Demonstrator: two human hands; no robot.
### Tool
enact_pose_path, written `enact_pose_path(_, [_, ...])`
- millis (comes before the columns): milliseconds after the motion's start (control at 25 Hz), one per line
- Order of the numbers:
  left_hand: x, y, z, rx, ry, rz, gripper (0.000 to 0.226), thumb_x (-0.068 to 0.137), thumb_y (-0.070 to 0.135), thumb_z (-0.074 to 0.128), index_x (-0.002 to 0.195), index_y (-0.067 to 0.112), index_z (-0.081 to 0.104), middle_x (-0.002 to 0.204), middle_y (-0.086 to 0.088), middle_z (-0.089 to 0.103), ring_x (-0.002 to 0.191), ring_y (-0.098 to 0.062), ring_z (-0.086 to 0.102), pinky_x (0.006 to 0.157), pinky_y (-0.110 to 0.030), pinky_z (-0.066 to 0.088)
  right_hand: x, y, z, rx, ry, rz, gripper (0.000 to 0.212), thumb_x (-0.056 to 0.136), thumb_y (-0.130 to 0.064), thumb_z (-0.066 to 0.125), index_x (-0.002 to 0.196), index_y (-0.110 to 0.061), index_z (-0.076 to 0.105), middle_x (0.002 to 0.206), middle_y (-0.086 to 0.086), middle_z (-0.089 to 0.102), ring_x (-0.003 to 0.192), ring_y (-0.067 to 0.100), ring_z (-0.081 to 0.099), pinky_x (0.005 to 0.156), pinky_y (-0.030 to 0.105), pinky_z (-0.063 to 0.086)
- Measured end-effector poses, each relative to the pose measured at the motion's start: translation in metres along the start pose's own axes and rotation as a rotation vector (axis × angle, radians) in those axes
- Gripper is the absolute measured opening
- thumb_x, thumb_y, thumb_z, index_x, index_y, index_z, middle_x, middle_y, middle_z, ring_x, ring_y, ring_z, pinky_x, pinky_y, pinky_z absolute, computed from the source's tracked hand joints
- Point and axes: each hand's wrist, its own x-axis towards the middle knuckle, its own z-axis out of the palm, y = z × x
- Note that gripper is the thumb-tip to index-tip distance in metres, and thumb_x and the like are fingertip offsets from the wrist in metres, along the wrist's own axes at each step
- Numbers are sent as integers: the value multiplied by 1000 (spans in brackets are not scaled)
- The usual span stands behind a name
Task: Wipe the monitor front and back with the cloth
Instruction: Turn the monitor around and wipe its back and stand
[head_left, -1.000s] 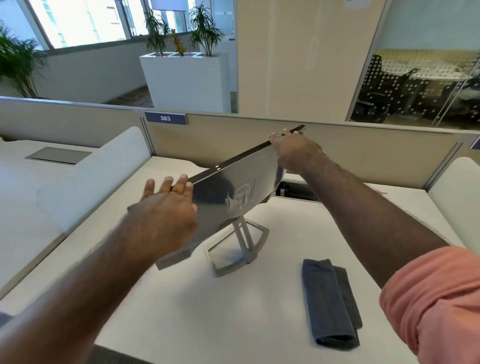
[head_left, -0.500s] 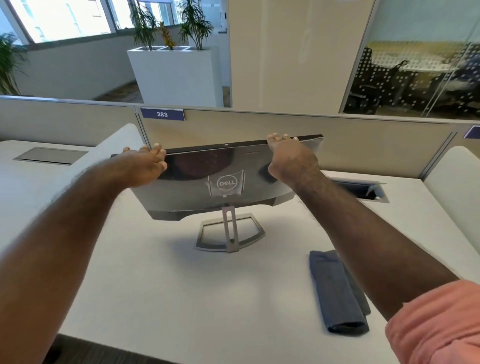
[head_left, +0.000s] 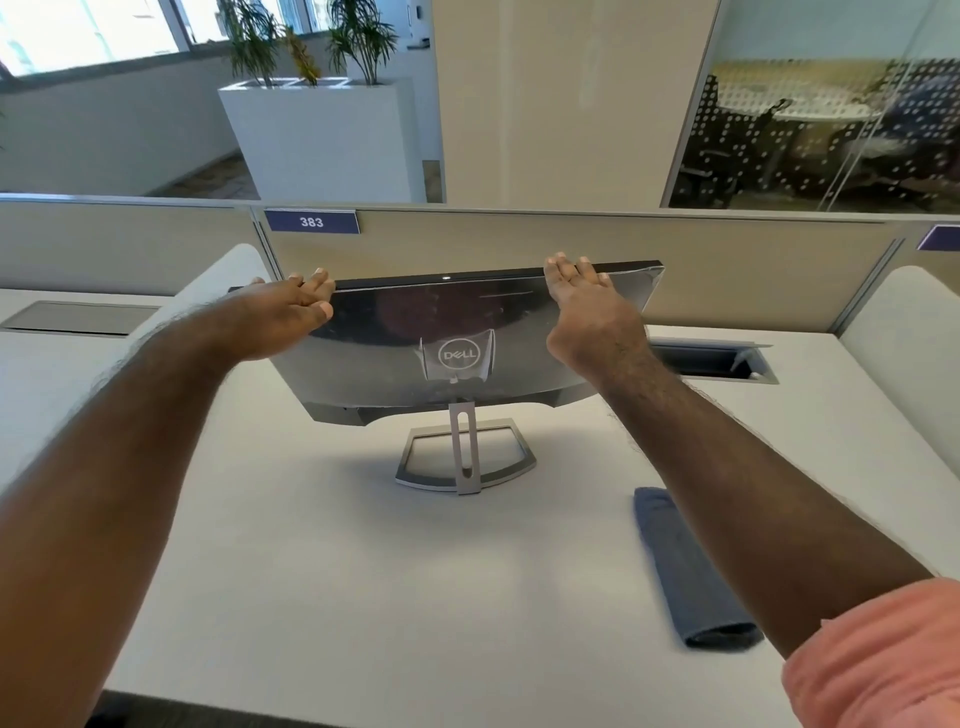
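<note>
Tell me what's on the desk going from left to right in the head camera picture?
Left hand on the monitor's top edge → monitor with its back showing → stand → right hand on the top edge → folded grey cloth → open cable hatch.

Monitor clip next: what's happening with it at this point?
A person has both hands at the top edge of the monitor, whose logo-bearing back faces the camera. The left hand is near its left corner, the right hand towards its right end, fingers fairly straight. The folded cloth lies untouched on the desk, partly behind the right forearm. No wiping is underway.
</note>
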Motion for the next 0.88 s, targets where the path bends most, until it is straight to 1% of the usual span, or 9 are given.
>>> enact_pose_path(120, [0,5,1,2,25,14,52,106,34,20,156,20,12,163,7,3,150,-15,1,119,-38,-1,7,1,-1,-2,-18,13,82,87,-2,44,157,-20,4,165,-3,2,152,18,0,120,33,3])
enact_pose_path(320, [-4,17,-2,1,41,3,52,106,33,21,156,18,14,163,5,5,150,-15,3,120,-38,1,14,10,-1,10,-12,9,82,87,1,45,157,-22,8,165,-5,4,152,16,1,119,32,2])
enact_pose_path(400, [-8,22,-2,7,32,-5,53,106,34,20,156,18,12,163,5,4,150,-16,2,119,-38,0,18,16,-1,11,-15,-3,82,87,2,44,156,-22,9,164,-6,5,152,16,2,120,32,3])
enact_pose_path(600, [-15,36,5,31,38,-39,53,106,33,21,156,16,12,164,2,2,150,-18,2,119,-40,-1,20,27,-1,34,11,-57,83,84,5,42,156,-22,11,164,-7,8,151,13,4,118,27,1])
enact_pose_path(680, [-17,36,7,31,43,-46,54,106,34,21,156,16,12,164,2,3,150,-18,2,119,-40,0,16,28,1,44,12,-57,84,83,6,42,156,-22,12,164,-7,8,151,13,3,117,26,2])
enact_pose_path(760, [-19,35,9,20,68,-46,54,106,36,23,156,17,15,163,3,6,150,-18,6,119,-39,3,10,29,2,85,8,-70,85,83,8,41,156,-22,12,164,-7,7,151,13,2,118,29,5])
enact_pose_path(800, [-20,33,11,9,86,-45,54,106,36,24,155,17,17,163,3,8,150,-18,8,119,-38,5,3,32,3,128,29,-109,82,84,8,41,156,-20,14,164,-6,9,151,13,4,121,31,9])
enact_pose_path(840, [-20,31,12,-2,104,-41,53,105,36,26,155,17,19,163,4,9,150,-18,9,119,-36,6,-6,36,4,171,92,-174,78,85,8,40,156,-17,18,163,-3,14,151,14,8,122,31,13])
enact_pose_path(880, [-21,29,14,-13,118,-33,53,105,36,27,155,17,20,162,4,10,150,-17,9,119,-35,6,-20,44,8,215,190,-224,72,87,7,39,154,-14,25,161,-1,22,150,14,15,121,29,19])
